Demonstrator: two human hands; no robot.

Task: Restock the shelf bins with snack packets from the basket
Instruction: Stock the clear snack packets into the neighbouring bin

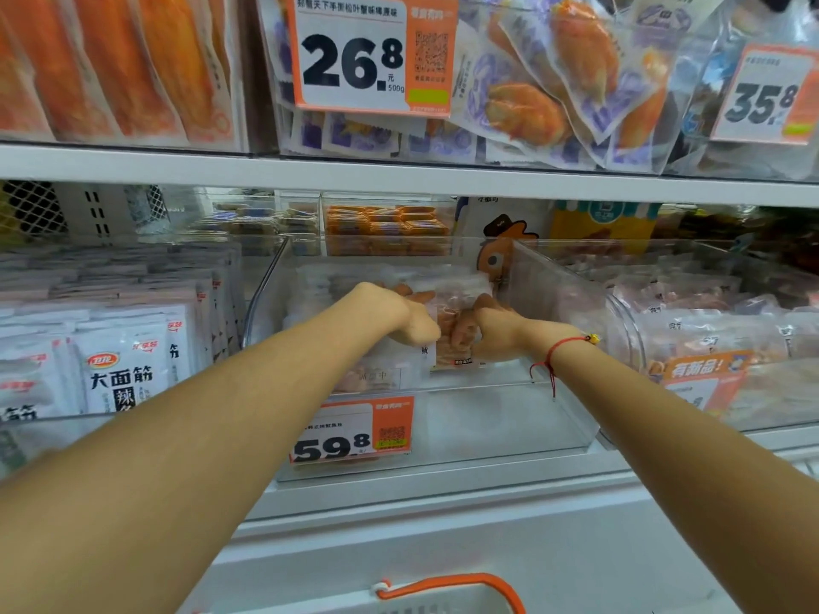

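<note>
At far left, white packets (119, 361) with black characters stand packed upright in a clear bin on the shelf (399, 175). Above them, on the upper level, hang orange packets (111, 64).

Next comes the middle bin (443, 427), clear plastic, with an orange-and-white price tag (352, 432) reading 59.8 on its front wall. Both forearms reach into it from below. The left hand (399, 314) is bent down at the wrist over the bin's contents, its fingers reaching forward and its thumb pointing down; it touches a pale packet, though whether it grips one cannot be told. Just beside it, almost touching, the right hand (483, 330) has its fingers curled round a clear snack packet (447, 343) showing pinkish-orange pieces. That packet sits between the two hands, upright, low inside the bin towards its rear half, with more pale packets (376, 374) lying under and behind it. A red string (554, 354) circles the right wrist.

Above the bin, a large tag (372, 55) reads 26.8, with purple-and-orange pouches (554, 82) to its right.

Further right, another clear bin (709, 330) holds blurred pale packets, and a tag (762, 95) above reads 35.8.

At the bottom edge, just right of centre, the white basket (443, 602) shows its rim and orange handle (456, 584), well below the hands.
</note>
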